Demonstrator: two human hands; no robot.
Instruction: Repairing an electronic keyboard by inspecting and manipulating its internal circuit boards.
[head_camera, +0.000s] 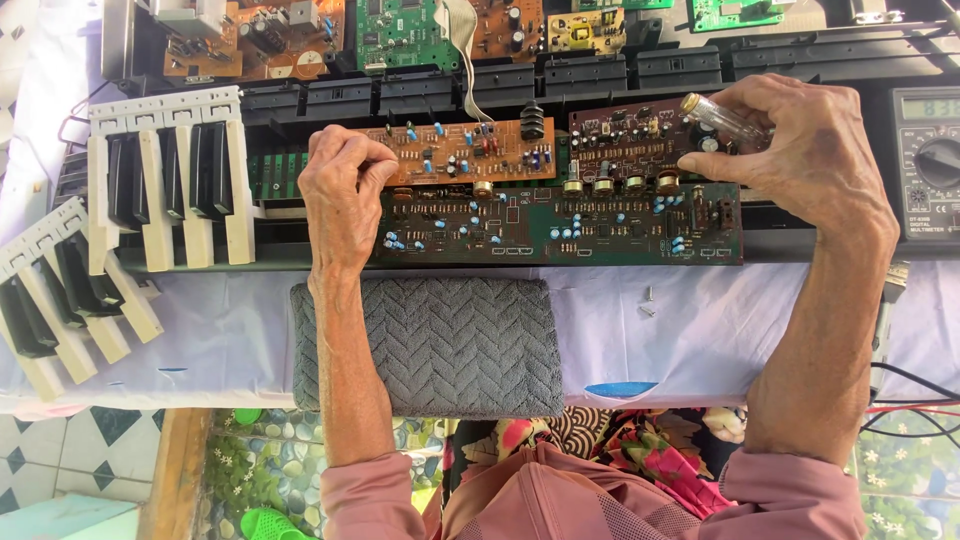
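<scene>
My left hand (343, 190) is closed, its fingertips pinching the left end of an orange circuit board (470, 150). My right hand (810, 155) grips a screwdriver with a clear handle (722, 115), held over a dark brown circuit board (625, 145). Below both boards lies a long dark green circuit board (560, 225) with small blue parts. All three boards rest on a black keyboard chassis (600, 75).
Two detached blocks of white and black keys (165, 180) (60, 290) lie at the left. A grey folded towel (430, 345) sits at the table's near edge. Two small screws (648, 300) lie on the white cloth. A multimeter (928, 160) is at the right. More circuit boards (400, 35) lie at the back.
</scene>
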